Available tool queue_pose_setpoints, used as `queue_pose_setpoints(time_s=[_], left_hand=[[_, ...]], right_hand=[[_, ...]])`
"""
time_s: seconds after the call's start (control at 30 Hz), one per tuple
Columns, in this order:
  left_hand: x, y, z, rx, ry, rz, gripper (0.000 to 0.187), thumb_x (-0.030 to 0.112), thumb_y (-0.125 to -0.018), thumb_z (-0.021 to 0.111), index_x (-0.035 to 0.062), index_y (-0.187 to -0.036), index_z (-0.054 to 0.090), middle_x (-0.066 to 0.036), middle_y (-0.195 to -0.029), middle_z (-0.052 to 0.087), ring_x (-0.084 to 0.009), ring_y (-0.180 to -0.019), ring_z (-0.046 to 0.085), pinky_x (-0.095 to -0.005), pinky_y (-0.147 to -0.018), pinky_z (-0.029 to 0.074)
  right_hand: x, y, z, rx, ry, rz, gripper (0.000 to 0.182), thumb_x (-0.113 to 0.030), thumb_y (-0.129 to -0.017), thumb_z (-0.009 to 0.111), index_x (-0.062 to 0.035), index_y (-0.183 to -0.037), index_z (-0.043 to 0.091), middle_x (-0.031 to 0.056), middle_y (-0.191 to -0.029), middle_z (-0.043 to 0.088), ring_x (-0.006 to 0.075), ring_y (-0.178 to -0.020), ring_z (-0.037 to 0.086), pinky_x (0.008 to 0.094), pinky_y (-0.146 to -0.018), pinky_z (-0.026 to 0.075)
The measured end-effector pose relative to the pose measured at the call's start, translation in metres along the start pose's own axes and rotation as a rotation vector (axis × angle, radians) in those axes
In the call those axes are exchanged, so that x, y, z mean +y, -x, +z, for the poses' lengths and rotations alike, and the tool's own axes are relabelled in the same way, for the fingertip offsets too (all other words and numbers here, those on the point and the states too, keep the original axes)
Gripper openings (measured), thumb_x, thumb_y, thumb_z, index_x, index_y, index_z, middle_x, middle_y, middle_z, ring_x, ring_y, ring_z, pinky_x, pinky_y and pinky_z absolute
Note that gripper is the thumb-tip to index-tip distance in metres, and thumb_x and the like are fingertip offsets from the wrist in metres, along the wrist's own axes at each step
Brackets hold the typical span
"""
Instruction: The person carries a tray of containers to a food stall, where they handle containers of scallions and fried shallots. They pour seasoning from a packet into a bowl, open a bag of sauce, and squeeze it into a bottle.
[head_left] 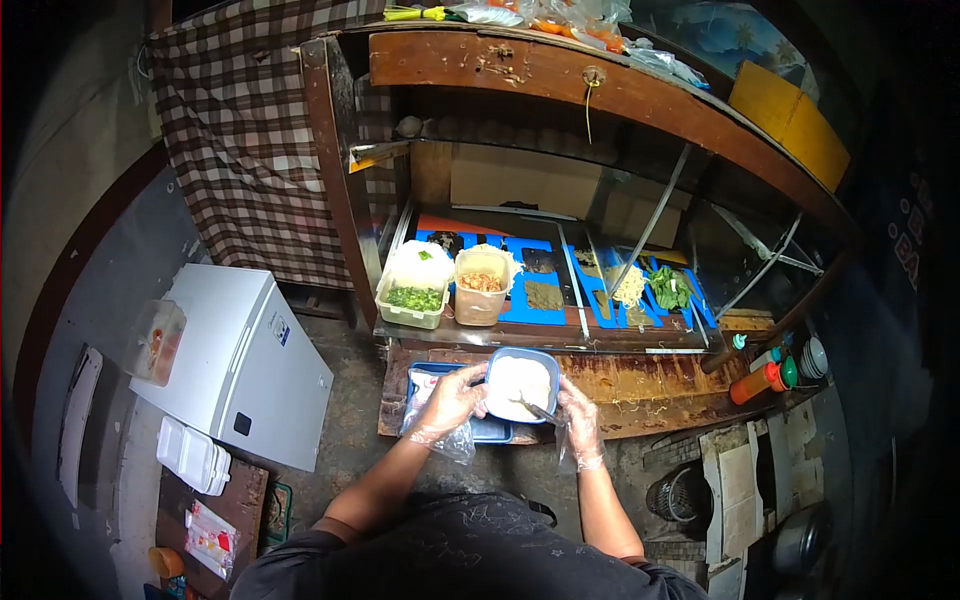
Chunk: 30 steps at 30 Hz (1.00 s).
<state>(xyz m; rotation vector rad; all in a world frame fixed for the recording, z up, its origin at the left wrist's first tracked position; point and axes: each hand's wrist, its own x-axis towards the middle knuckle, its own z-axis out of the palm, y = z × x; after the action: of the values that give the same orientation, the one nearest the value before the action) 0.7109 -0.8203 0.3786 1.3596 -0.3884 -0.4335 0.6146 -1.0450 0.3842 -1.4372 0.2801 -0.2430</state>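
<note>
Between my two hands is a blue-rimmed square container [520, 365] with a white powdery or creamy filling. A dark-handled spoon [537, 410] rests in it, its handle leaning over the near right edge. My left hand [452, 402], in a clear plastic glove, grips the container's left side. On its right side my right hand [578, 418], gloved the same way, closes round the edge. Below and left of the container lies a blue tray [490, 430], partly covered by my left hand, with a white and pink packet [421, 384] in it.
A tub of chopped greens [412, 298] and a tub of brownish bits [481, 284] stand on the stall's ledge. Behind are noodles [630, 288] and leafy greens [668, 288]. Sauce bottles [755, 383] lie at right. A white freezer [245, 360] and foam boxes [192, 457] are at left.
</note>
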Motion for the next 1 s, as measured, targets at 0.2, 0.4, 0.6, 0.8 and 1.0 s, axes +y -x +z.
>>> queue_pose_setpoints(time_s=[0.2, 0.4, 0.6, 0.8, 1.0], left_hand=[[0.009, -0.020, 0.004, -0.027, 0.038, 0.003, 0.050, 0.007, -0.094, 0.063, -0.0120, -0.137, 0.045, -0.016, -0.120, 0.063, -0.0091, -0.068, 0.060, -0.0239, -0.061, 0.052], [0.019, -0.035, 0.020, 0.008, 0.074, 0.061, 0.050, 0.007, -0.095, 0.061, -0.0100, -0.139, 0.044, -0.007, -0.096, 0.066, -0.0066, -0.070, 0.056, -0.0213, -0.064, 0.048], [0.016, -0.051, 0.032, 0.033, 0.069, 0.073, 0.052, 0.005, -0.095, 0.058, -0.0073, -0.143, 0.041, -0.003, -0.095, 0.064, -0.0049, -0.070, 0.053, -0.0200, -0.064, 0.047], [0.007, -0.062, 0.038, 0.056, 0.104, 0.039, 0.057, 0.003, -0.095, 0.056, -0.0075, -0.147, 0.033, -0.007, -0.114, 0.062, -0.0049, -0.074, 0.054, -0.0204, -0.066, 0.048], [0.004, -0.071, 0.044, 0.084, 0.084, 0.091, 0.057, 0.003, -0.094, 0.056, -0.0058, -0.146, 0.036, -0.008, -0.120, 0.062, -0.0052, -0.079, 0.055, -0.0214, -0.067, 0.049]], right_hand=[[0.009, -0.023, -0.015, -0.016, -0.127, -0.112, 0.044, -0.014, -0.095, 0.058, 0.0042, -0.134, 0.054, 0.0125, -0.127, 0.062, 0.0204, -0.114, 0.060, 0.0329, -0.084, 0.056], [-0.012, -0.037, -0.013, -0.014, -0.156, -0.105, 0.046, -0.014, -0.093, 0.061, 0.0017, -0.136, 0.053, 0.0104, -0.126, 0.062, 0.0178, -0.105, 0.064, 0.0306, -0.078, 0.056], [-0.022, -0.048, -0.013, 0.005, -0.233, -0.092, 0.042, -0.016, -0.094, 0.061, -0.0014, -0.134, 0.056, 0.0099, -0.122, 0.064, 0.0176, -0.100, 0.065, 0.0326, -0.074, 0.057], [-0.010, -0.069, -0.023, 0.088, -0.228, -0.035, 0.034, -0.012, -0.096, 0.059, -0.0018, -0.129, 0.059, 0.0086, -0.115, 0.066, 0.0173, -0.094, 0.066, 0.0333, -0.072, 0.057], [-0.013, -0.086, -0.026, 0.118, -0.208, -0.009, 0.025, -0.008, -0.095, 0.060, -0.0043, -0.119, 0.065, 0.0062, -0.103, 0.069, 0.0154, -0.083, 0.066, 0.0313, -0.069, 0.056]])
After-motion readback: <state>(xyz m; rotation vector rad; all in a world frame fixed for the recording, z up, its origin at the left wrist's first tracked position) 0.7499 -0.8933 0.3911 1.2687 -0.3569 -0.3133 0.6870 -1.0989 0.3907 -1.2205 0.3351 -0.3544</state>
